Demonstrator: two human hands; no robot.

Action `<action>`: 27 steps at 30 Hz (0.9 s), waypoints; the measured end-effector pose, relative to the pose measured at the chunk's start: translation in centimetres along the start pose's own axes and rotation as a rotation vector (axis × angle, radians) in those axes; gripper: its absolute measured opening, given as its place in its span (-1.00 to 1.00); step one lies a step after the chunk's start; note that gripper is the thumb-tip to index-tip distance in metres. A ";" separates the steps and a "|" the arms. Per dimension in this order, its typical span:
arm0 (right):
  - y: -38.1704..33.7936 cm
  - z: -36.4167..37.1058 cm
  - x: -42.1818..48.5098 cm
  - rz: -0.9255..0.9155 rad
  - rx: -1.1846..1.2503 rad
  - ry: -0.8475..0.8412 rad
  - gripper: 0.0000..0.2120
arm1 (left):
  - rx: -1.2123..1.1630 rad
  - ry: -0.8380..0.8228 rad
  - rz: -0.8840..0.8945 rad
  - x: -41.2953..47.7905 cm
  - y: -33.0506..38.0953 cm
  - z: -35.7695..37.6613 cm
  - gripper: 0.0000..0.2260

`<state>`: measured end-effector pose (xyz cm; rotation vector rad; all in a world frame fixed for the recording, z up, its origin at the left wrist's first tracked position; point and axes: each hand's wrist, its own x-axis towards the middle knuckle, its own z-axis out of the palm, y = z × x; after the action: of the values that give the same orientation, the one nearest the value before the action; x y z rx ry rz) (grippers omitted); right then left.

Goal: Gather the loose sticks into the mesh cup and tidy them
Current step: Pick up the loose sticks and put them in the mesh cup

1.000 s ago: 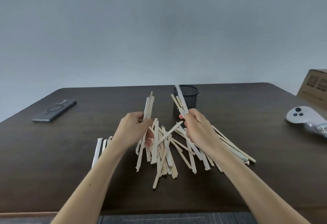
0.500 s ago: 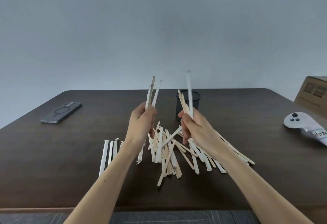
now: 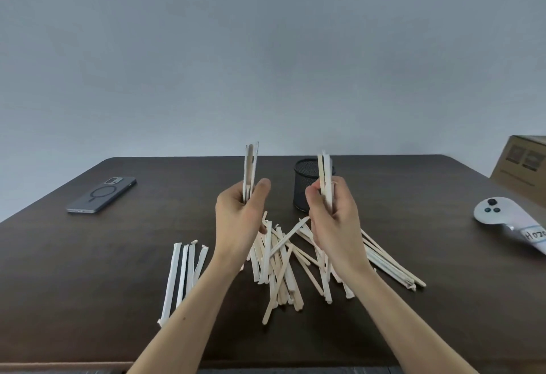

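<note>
A black mesh cup [image 3: 307,178] stands upright at the far middle of the dark table, partly behind my right hand. My left hand [image 3: 240,217] is closed around a few pale sticks [image 3: 250,167] held upright above the table. My right hand [image 3: 334,217] grips another small bunch of sticks [image 3: 324,175], also upright, just in front of the cup. Below both hands lies a loose heap of sticks [image 3: 280,267], crossed over one another. A separate row of white wrapped sticks [image 3: 183,273] lies to the left of my left forearm.
A phone [image 3: 102,195] lies face down at the far left. A white controller [image 3: 502,215] with a label rests at the right edge, and a cardboard box [image 3: 523,170] stands behind it. The table's near edge [image 3: 266,364] runs below my forearms.
Both hands have lifted their bunches off the pile and turned them upright. The right hand's sticks now stand straighter, in front of the cup.
</note>
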<state>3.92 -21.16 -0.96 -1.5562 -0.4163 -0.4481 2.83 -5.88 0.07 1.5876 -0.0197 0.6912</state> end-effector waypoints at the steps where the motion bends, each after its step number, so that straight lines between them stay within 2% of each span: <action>1: 0.0 0.0 -0.1 -0.028 -0.006 0.003 -0.91 | -0.007 -0.002 0.012 0.1 -0.1 0.0 -0.52; 5: 0.8 0.3 -1.0 0.031 0.017 0.021 -0.82 | 0.004 -0.017 0.020 -0.7 -1.0 0.1 -0.56; 9: 1.1 0.6 -0.8 0.098 0.063 0.059 -0.68 | 0.080 -0.019 -0.004 -0.8 -1.7 0.3 -0.51; 12: 0.7 0.6 -0.4 0.100 0.002 0.019 -0.62 | 0.112 -0.049 -0.044 -0.4 -1.7 0.6 -0.50; 16: -1.4 0.0 1.6 0.155 0.047 -0.033 -0.53 | 0.148 -0.094 -0.030 1.8 0.7 1.6 -0.48; 20: -2.8 -1.2 5.7 0.090 -0.231 0.059 -0.53 | 0.325 -0.169 0.028 5.0 4.0 4.6 -0.40; 24: -3.2 -2.3 10.7 0.043 -0.372 0.140 -0.52 | 0.562 -0.155 0.090 8.6 4.6 7.9 -0.39; 27: -2.1 -2.9 14.0 0.022 -0.407 0.217 -0.54 | 0.512 -0.128 0.083 11.1 4.2 9.9 -0.43</action>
<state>14.69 -24.14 8.24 -1.8775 -0.1436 -0.7091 14.30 -11.35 8.91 2.1316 -0.0019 0.6914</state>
